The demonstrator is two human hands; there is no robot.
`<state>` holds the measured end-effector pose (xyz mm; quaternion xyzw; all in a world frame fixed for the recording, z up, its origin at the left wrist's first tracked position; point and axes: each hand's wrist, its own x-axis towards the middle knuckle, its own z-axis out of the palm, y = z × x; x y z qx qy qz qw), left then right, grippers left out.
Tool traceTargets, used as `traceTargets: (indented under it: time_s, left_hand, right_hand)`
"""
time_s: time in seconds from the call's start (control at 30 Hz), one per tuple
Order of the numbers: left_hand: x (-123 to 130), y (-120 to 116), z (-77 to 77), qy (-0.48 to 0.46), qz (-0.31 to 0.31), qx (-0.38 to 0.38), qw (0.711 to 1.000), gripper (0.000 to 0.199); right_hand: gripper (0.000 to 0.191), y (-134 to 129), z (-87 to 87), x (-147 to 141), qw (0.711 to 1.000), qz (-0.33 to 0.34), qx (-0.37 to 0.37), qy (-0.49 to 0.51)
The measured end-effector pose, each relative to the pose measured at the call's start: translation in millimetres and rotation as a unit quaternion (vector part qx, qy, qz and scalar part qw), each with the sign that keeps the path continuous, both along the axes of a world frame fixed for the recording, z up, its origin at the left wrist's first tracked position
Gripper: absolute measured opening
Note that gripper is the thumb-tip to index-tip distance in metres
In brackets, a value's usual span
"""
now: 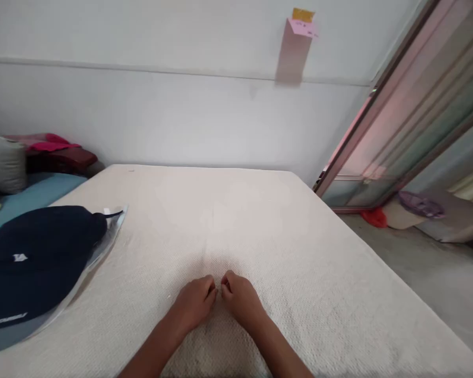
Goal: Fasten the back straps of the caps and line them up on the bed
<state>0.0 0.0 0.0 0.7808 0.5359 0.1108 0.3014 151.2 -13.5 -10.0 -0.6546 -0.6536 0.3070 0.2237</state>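
Observation:
My left hand (197, 299) and my right hand (240, 298) rest near each other at the lower middle of a table with a pale textured cover (260, 226). A narrow gap lies between them. Both have their fingers curled in with thumb and fingertips together; whatever they pinch, if anything, is too small or hidden to name. To the left, a dark navy cap (43, 247) with white lettering lies on a clear plastic bag (98, 260), well apart from my left hand.
A grey cushion (3, 163), a blue surface (49, 188) and pink cloth (55, 143) are at the far left. A white wall (181, 115) stands behind the table. At right are a sliding glass door (413, 100), a red bag (374, 217) and the grey floor (410, 252).

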Motion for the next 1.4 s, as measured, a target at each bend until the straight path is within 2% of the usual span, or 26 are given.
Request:
traceTargets:
  time_s: [0.4, 0.47, 0.53, 0.63, 0.73, 0.8, 0.9, 1.07, 1.27, 1.4]
  left_hand:
    - [-8, -3, 3.2, -0.037, 0.007, -0.015, 0.999, 0.026]
    - [-10, -3, 5.6, -0.083, 0.023, -0.03, 0.996, 0.027]
    - [-12, -1, 10.7, -0.178, 0.046, -0.067, 0.981, 0.032]
    - [-16, 4, 21.6, -0.343, 0.09, -0.135, 0.925, 0.047]
    - [-21, 7, 32.7, -0.426, 0.135, -0.165, 0.879, 0.065]
    - [-25, 6, 39.5, -0.439, 0.147, -0.168, 0.87, 0.071]
    - [-30, -1, 48.8, -0.437, 0.146, -0.172, 0.871, 0.075]
    - [-34, -13, 59.6, -0.431, 0.156, -0.173, 0.872, 0.076]
    - [-31, -13, 63.9, -0.434, 0.149, -0.17, 0.872, 0.075]
    - [-23, -15, 66.7, -0.445, 0.134, -0.182, 0.867, 0.07]
  right_hand:
    - [0.014, 5, 0.9, -7, 0.999, 0.011, -0.007, 0.035]
    - [0.017, 7, 3.1, -6, 0.997, 0.004, -0.008, 0.076]
    - [0.021, 9, 9.0, -5, 0.989, -0.01, -0.023, 0.146]
    - [0.037, 14, 24.1, -1, 0.952, -0.034, -0.038, 0.303]
    - [0.061, 20, 42.5, 4, 0.891, -0.069, -0.027, 0.448]
    - [0.069, 22, 54.7, 8, 0.856, -0.092, -0.02, 0.508]
    - [0.074, 21, 70.4, 12, 0.831, -0.11, -0.001, 0.545]
    - [0.076, 3, 80.5, 16, 0.823, -0.107, 0.02, 0.557]
    - [0.073, -15, 71.1, 23, 0.844, -0.089, 0.029, 0.527]
    - [0.072, -17, 70.1, 27, 0.842, -0.094, 0.021, 0.531]
